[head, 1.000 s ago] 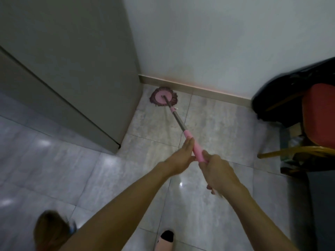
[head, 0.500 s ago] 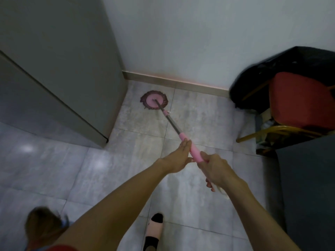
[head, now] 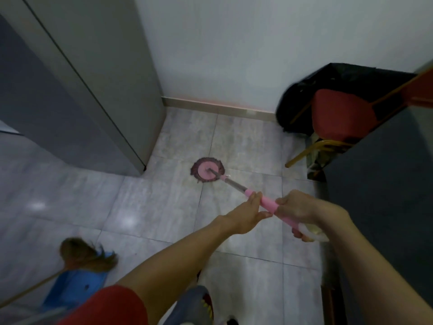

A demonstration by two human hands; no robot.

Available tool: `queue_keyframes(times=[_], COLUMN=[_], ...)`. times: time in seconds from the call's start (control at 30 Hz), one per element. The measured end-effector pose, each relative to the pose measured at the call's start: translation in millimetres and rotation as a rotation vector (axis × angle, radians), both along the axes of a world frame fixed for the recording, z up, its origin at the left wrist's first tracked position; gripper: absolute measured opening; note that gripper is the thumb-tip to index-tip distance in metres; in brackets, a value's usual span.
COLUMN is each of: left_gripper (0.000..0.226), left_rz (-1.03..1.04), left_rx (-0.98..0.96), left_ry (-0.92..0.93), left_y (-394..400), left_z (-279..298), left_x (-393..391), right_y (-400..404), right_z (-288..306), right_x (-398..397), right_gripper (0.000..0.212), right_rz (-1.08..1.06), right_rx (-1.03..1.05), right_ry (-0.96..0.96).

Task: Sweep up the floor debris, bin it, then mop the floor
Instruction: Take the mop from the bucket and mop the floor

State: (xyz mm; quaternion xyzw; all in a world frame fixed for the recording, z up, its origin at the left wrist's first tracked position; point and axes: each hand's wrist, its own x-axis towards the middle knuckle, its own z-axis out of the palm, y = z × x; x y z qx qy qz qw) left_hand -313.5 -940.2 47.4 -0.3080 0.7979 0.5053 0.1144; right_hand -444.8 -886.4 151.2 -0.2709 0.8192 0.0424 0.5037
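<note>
One pink mop, likely light with a stiff pole and soft, floppy round head, rests head-down on the tiled floor, ahead of the fingers. Left hand loosely cups the pink grip; right hand wraps it firmly just behind. Behind and left of the fingers lie one broom and one blue dustpan.
</note>
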Motion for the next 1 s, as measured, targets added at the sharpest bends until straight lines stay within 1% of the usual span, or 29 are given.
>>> queue_keyframes(times=[0.13,0.27,0.33,0.37,0.47,0.53,0.57,0.6,0.67,0.73,0.8,0.9,1.0], left_gripper=[0.073,0.065,0.057,0.057,0.063,0.067,0.067,0.068,0.070,0.071,0.073,0.072,0.072], left_rz=[0.038,0.036,0.068,0.106,0.265,0.387,0.418,0.425,0.392,0.348,0.309,0.293,0.247], left_rx=[0.005,0.035,0.160,0.238,0.380,0.571,0.634,0.650,0.618,0.589,0.572,0.633,0.654], left_ry=[0.042,0.065,0.067,0.072,0.089,0.128,0.141,0.138,0.109,0.084,0.076,0.097,0.073], left_y=[2.7,-35.4,-65.3,-83.1,-145.7,-191.1,-214.2,-236.3,-272.1,-291.8,-296.7,-290.8,-288.9], left_z=[1.0,-17.5,-37.0,-47.8,-79.6,-96.3,-104.4,-111.5,-126.8,-140.5,-149.2,-150.0,-144.6], left_x=[-2.3,-13.5,-22.7,-27.2,-39.7,-49.7,-55.6,-62.1,-78.1,-97.8,-118.2,-143.5,-162.3], right_y=[-4.0,-38.7,-60.5,-72.8,-120.3,-160.2,-180.2,-198.7,-227.3,-241.6,-244.0,-238.4,-234.1], right_z=[19.6,7.2,-11.7,-24.4,-65.6,-88.5,-98.7,-108.4,-124.9,-136.5,-143.7,-146.6,-142.4], right_x=[3.4,-0.4,-0.2,1.3,6.8,5.9,3.0,-1.2,-14.5,-32.6,-53.6,-80.4,-94.5], right_gripper=[0.033,0.030,0.030,0.031,0.031,0.030,0.030,0.030,0.030,0.034,0.039,0.040,0.042], right_rz=[0.039,0.035,0.005,-0.027,-0.069,-0.076,-0.092,-0.106,-0.103,-0.097,-0.109,-0.169,-0.224], right_rx=[-0.004,-0.019,-0.048,-0.070,-0.163,-0.222,-0.244,-0.261,-0.279,-0.288,-0.281,-0.250,-0.236], right_ry=[0.034,0.082,0.107,0.112,0.110,0.117,0.118,0.121,0.136,0.160,0.182,0.190,0.186])
